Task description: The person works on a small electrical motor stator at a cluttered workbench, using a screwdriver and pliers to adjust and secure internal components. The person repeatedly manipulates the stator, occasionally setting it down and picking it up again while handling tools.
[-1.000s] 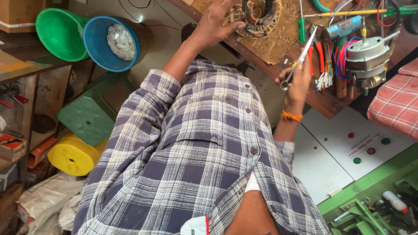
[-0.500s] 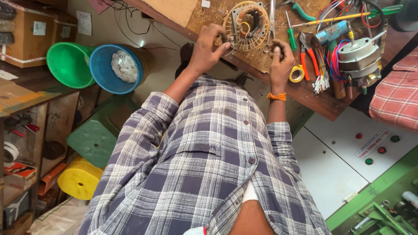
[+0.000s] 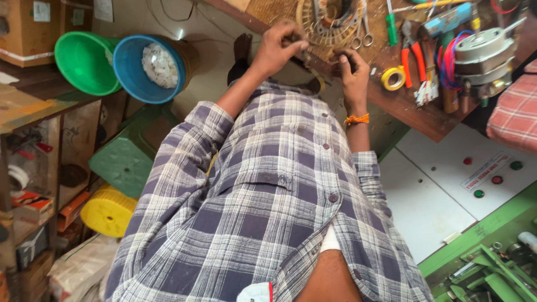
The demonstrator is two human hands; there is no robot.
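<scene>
A round beige motor winding [image 3: 330, 25] with copper coils lies on the wooden workbench [image 3: 425, 120] in front of me. My left hand [image 3: 279, 50] pinches something small at its near rim, fingers closed. My right hand [image 3: 349, 70], with an orange thread band on the wrist, pinches at the same rim just beside the left. What sits between the fingertips is too small to tell. A thin beige strip [image 3: 320, 84] curves down below the hands. Scissors [image 3: 362, 31] lie on the winding, free of both hands. My checked shirt fills the lower middle of the view.
On the bench to the right lie a yellow tape roll [image 3: 393, 78], orange-handled pliers [image 3: 411, 61], a green screwdriver [image 3: 391, 25] and a grey motor [image 3: 484, 53] with coloured wires. Green bowl [image 3: 84, 61], blue bowl [image 3: 151, 67], green stool [image 3: 126, 162], yellow stool [image 3: 106, 210] stand left. White button panel [image 3: 447, 184] is at right.
One second ago my right hand held the scissors out to the right. It has set them on the winding and come in beside my left hand at the near rim.
</scene>
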